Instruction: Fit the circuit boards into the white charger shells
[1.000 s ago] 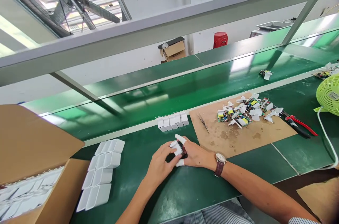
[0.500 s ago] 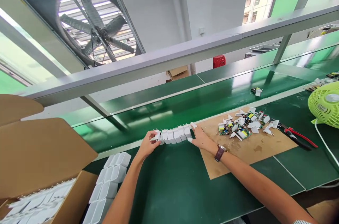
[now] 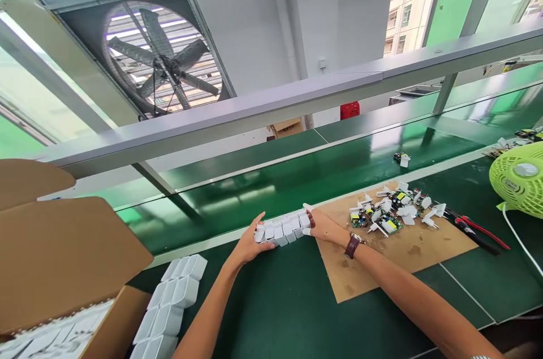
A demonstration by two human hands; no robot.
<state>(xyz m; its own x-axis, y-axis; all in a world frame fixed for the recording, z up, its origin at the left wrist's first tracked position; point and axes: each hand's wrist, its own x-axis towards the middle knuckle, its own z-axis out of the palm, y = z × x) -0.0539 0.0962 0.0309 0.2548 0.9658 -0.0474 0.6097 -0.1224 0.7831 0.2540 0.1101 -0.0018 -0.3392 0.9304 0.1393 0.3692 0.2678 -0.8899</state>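
Observation:
A row of small white plastic housings (image 3: 283, 229) lies between my two hands over the green bench. My left hand (image 3: 251, 245) grips the left end of the row, thumb along the near side and fingers at the far side. At the other end, my right hand (image 3: 319, 224) is closed on the last housing, with white covers on some fingertips. Left of my left arm, more white open-topped housings (image 3: 169, 297) stand packed in rows. To the right, circuit boards with white plug parts (image 3: 392, 209) lie heaped on a brown cardboard sheet (image 3: 345, 274).
An open carton (image 3: 76, 251) of white parts stands at the left. Red-handled pliers (image 3: 477, 230) lie right of the boards, near a green desk fan (image 3: 517, 178) with a white cable. One board (image 3: 401, 159) sits on the green strip behind the bench.
My left hand has shifted from pinching the end piece to spanning the row's left end. Both hands now squeeze the row from its ends. The camera view has tilted slightly upward.

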